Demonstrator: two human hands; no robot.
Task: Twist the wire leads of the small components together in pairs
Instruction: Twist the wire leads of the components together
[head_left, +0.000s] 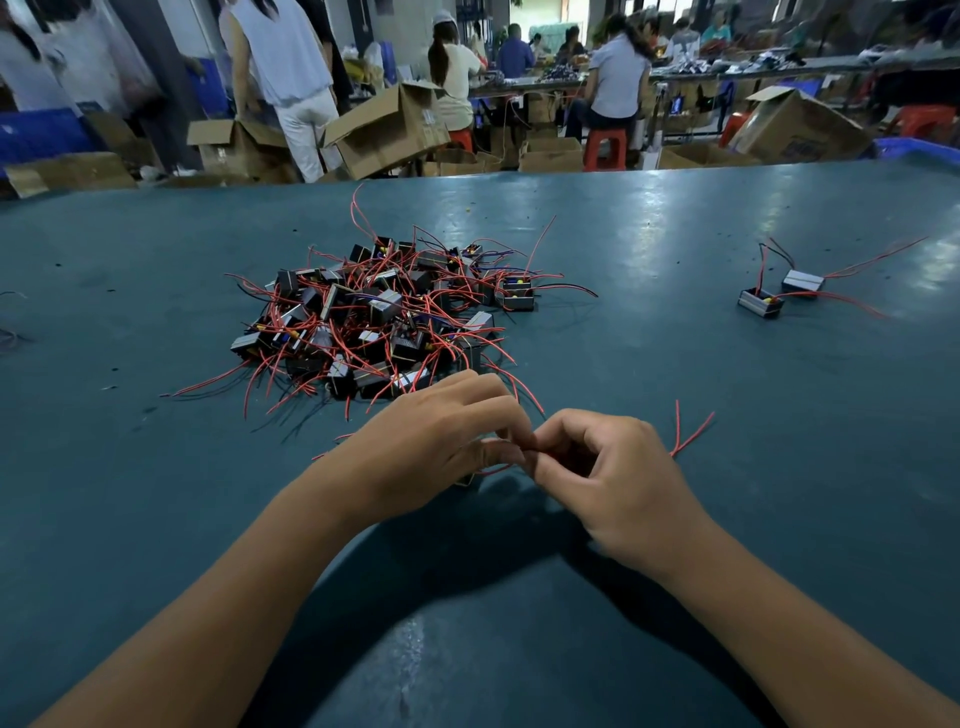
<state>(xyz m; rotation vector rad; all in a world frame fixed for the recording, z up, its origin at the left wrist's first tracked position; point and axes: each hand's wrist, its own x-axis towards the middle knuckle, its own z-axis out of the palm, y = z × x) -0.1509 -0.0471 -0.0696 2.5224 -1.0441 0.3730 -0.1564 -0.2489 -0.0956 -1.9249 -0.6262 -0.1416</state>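
1. Nearest to me, two bare forearms reach in from the bottom edge and meet at the middle of the green table.
2. My left hand has its fingers curled, pinching red wire leads at the fingertips. My right hand pinches the same leads from the other side, so the two hands touch. Two loose red ends stick out past the right hand.
3. A small dark corner shows under the left hand. I judge it to be a component, but it is mostly hidden.
4. Risk, as I judge it: the leads are thin, so a loose pinch could let them slip and spring apart, and overtwisting could kink them.
5. Just beyond the left hand lies the pile of components, its red wires tangled. Some strands reach close to my knuckles, and a careless pull could snag them and drag the heap.
6. Bare tabletop lies open on both sides of the hands.
7. Two components sit well apart at the far right.
8. Past the table's far edge are cardboard boxes and seated workers.
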